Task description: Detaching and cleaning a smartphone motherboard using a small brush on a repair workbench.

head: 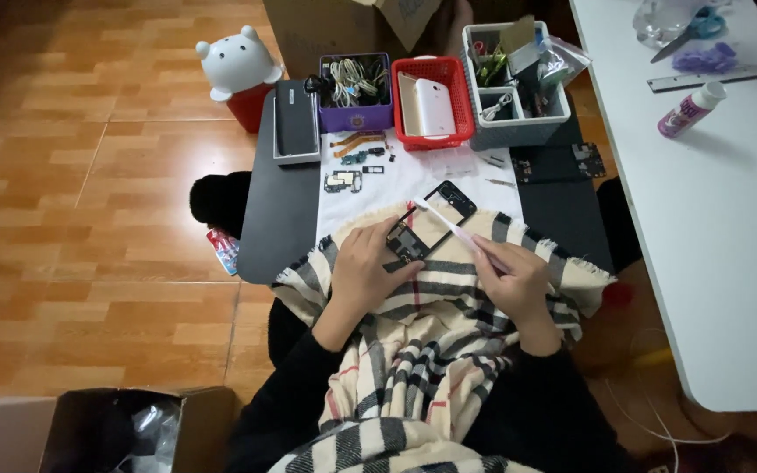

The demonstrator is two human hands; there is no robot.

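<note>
Black phone frame (431,223), already opened and stripped, is lying at the near edge of the dark surface (260,219), on a white cloth (396,180). The left hand (365,271) is pressing it down by its near end; the right hand (510,280) is gripping a white toothbrush (449,223) and working its head over the frame's far end. Removed boards (343,181) and flex strips (357,140) are lying toward the far edge, before three baskets; reassembly is not begun.
</note>
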